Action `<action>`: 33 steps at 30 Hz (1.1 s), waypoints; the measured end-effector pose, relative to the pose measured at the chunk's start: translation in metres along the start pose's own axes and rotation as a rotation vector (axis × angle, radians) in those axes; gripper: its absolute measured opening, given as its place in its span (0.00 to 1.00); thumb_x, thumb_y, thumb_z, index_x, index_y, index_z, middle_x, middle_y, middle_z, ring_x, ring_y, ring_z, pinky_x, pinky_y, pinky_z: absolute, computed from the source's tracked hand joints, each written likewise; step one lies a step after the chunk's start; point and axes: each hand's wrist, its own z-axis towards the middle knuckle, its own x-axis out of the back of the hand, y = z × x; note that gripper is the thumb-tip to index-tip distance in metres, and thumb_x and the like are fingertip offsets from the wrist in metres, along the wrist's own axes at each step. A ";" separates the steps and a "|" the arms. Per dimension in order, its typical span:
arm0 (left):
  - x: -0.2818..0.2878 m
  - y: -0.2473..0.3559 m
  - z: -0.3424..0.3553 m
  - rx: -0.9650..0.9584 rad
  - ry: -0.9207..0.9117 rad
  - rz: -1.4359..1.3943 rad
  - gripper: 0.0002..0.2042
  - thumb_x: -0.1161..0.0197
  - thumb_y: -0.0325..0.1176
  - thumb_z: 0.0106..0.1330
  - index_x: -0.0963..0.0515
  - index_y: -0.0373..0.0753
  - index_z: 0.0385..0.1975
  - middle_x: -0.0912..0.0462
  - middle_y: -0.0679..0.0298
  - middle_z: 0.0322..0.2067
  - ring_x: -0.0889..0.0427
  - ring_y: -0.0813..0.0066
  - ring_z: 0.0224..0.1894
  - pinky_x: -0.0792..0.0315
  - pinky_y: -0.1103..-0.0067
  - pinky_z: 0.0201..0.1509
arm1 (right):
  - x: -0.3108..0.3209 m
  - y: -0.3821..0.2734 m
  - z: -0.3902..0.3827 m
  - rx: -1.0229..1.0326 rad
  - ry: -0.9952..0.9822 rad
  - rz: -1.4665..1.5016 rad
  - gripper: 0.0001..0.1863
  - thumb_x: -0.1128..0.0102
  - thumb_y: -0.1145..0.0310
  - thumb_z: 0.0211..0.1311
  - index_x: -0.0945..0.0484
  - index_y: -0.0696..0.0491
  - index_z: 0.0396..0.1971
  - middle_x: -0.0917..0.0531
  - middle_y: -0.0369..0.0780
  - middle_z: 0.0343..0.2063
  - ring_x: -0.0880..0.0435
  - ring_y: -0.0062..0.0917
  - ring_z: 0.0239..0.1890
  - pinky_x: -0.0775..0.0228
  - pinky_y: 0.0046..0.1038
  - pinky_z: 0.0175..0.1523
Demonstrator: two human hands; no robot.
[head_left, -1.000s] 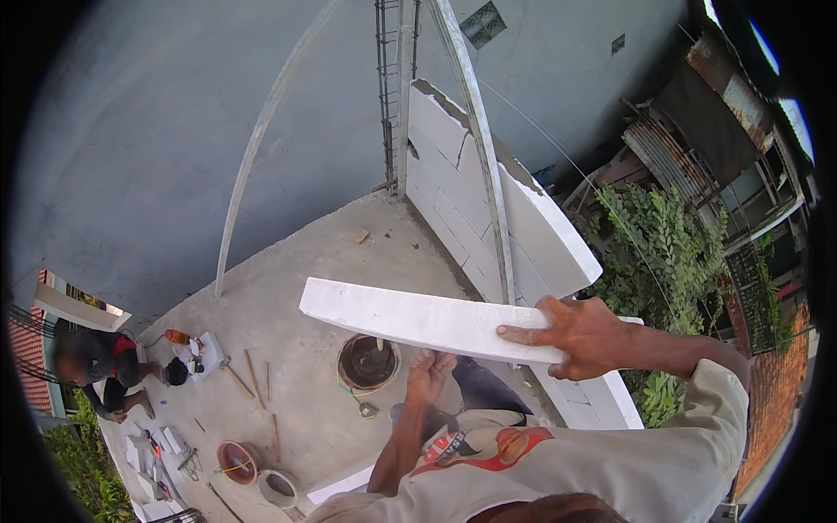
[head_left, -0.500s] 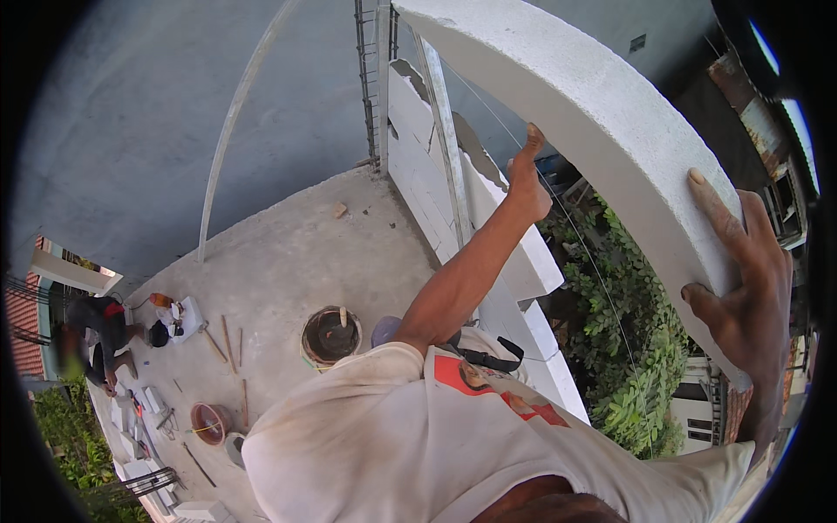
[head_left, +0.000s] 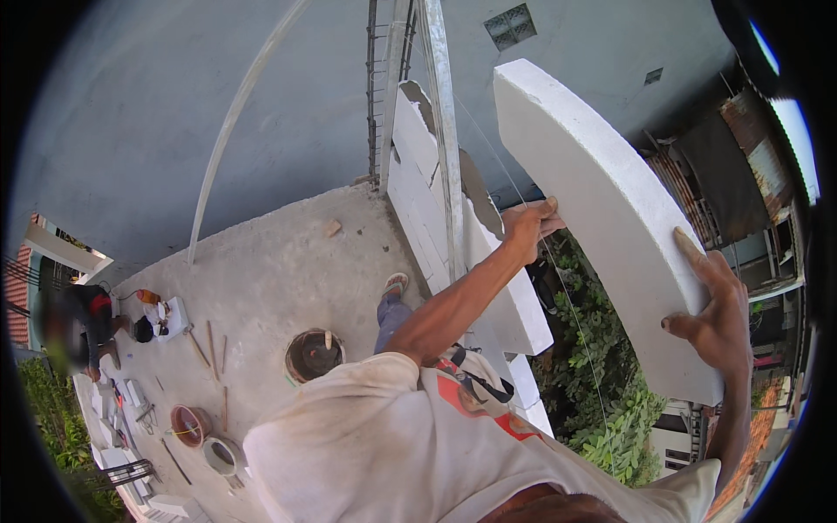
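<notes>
A large white lightweight concrete block (head_left: 602,218) is held up in both hands, tilted, beyond the top of the wall. My left hand (head_left: 530,228) is closed at its near lower edge, the fingers partly hidden. My right hand (head_left: 717,318) clasps the right end, thumb on the broad face and a finger stretched along the upper edge. To the left of the block stands a low wall of white blocks (head_left: 427,192), with grey mortar (head_left: 481,193) on its stepped top. A thin string line (head_left: 571,301) runs past it.
Metal uprights (head_left: 443,113) rise beside the wall. Beyond it are a drop and green foliage (head_left: 623,427). On the concrete floor (head_left: 279,261) stand a mortar bucket (head_left: 316,356) and a reddish basin (head_left: 189,424). Another person (head_left: 83,318) bends over blocks at the far left.
The block has moved down and farther from me, so its far end now shows. My left hand has shifted lower, and my right hand has come slightly left with the block.
</notes>
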 end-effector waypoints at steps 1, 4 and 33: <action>0.006 0.003 0.004 0.012 0.058 0.023 0.24 0.28 0.46 0.69 0.20 0.28 0.49 0.14 0.54 0.40 0.12 0.63 0.43 0.25 0.67 0.64 | -0.005 0.004 0.016 0.001 -0.021 0.040 0.56 0.25 0.75 0.22 0.22 0.45 0.68 0.19 0.41 0.40 0.16 0.35 0.40 0.25 0.35 0.52; 0.024 0.019 0.022 0.044 0.092 -0.005 0.34 0.30 0.54 0.69 0.26 0.25 0.58 0.18 0.49 0.52 0.18 0.58 0.57 0.31 0.64 0.70 | -0.019 0.014 0.068 -0.043 -0.075 0.177 0.57 0.25 0.76 0.22 0.23 0.47 0.69 0.17 0.42 0.45 0.16 0.32 0.45 0.26 0.33 0.57; 0.079 0.087 0.094 0.016 0.328 -0.166 0.33 0.42 0.63 0.74 0.32 0.36 0.58 0.27 0.53 0.63 0.31 0.64 0.67 0.50 0.61 0.76 | -0.087 -0.026 0.278 0.015 -0.336 0.151 0.56 0.20 0.71 0.26 0.24 0.46 0.70 0.16 0.43 0.41 0.14 0.35 0.43 0.24 0.33 0.55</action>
